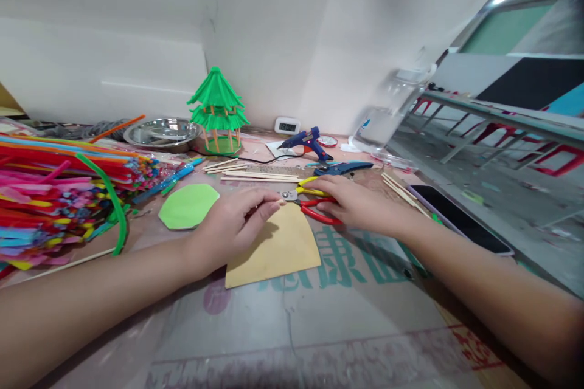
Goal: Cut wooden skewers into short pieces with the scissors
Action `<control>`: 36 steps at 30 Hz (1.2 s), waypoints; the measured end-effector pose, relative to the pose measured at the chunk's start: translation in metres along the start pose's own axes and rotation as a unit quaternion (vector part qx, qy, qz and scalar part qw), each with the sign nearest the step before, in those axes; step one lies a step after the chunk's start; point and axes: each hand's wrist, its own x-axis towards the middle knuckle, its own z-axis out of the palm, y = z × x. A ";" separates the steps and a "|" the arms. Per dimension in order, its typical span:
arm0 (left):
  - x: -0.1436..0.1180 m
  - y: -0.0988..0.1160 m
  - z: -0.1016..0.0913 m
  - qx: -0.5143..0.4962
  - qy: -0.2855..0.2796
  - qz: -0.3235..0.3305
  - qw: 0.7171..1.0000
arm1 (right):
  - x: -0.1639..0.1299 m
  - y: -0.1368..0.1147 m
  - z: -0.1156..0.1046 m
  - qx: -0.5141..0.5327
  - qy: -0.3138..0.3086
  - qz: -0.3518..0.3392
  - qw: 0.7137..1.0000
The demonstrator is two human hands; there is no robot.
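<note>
At the tan card (pixel 278 249), the left grip (pixel 232 220) pinches a small piece (pixel 281 202), apparently steadying it, while the right (pixel 353 202) loosely encloses red-handled pliers (pixel 317 215).

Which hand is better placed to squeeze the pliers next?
Right, I think: the right hand touches the pliers at the handles; the left hand pinches something small near their head.

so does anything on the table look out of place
Only slightly: at left, one green pipe cleaner curls out from the colourful pile, looking stray because most others lie bunched together.
</note>
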 end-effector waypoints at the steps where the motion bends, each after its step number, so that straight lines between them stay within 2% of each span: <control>1: 0.001 0.000 0.000 -0.009 0.000 -0.017 1.000 | 0.001 0.000 0.003 -0.001 0.003 -0.007 1.000; 3: 0.002 0.001 0.000 -0.021 -0.003 -0.038 0.999 | 0.002 0.000 0.008 0.000 0.016 -0.028 0.999; 7: 0.002 0.000 0.000 -0.033 -0.016 -0.050 0.998 | 0.002 0.002 0.009 0.003 0.004 -0.058 0.998; 10: 0.001 0.000 0.000 -0.042 -0.019 -0.045 0.998 | -0.001 0.006 0.010 0.021 -0.010 -0.052 0.998; 12: 0.001 -0.001 -0.001 -0.040 -0.019 -0.040 0.998 | -0.003 0.007 0.012 0.034 0.003 -0.037 0.999; 16: 0.001 -0.004 -0.001 -0.037 -0.010 -0.036 0.999 | -0.008 0.005 0.019 0.076 0.100 0.015 0.992; 19: 0.000 -0.007 -0.001 -0.032 0.009 -0.046 0.998 | -0.011 0.003 0.021 0.129 0.213 0.059 0.967; 21: 0.000 -0.009 0.000 -0.021 0.018 -0.055 0.998 | -0.013 0.002 0.020 0.153 0.255 0.077 0.952; 23: 0.002 -0.011 0.001 -0.013 0.020 -0.065 0.998 | -0.014 0.000 0.019 0.144 0.256 0.068 0.954; 29: 0.003 -0.014 0.002 0.025 -0.001 -0.059 0.998 | -0.014 -0.009 0.016 0.006 0.198 -0.039 0.979; 36: 0.001 -0.017 -0.001 0.007 0.004 -0.027 1.000 | -0.016 -0.012 0.017 -0.095 0.193 -0.052 0.975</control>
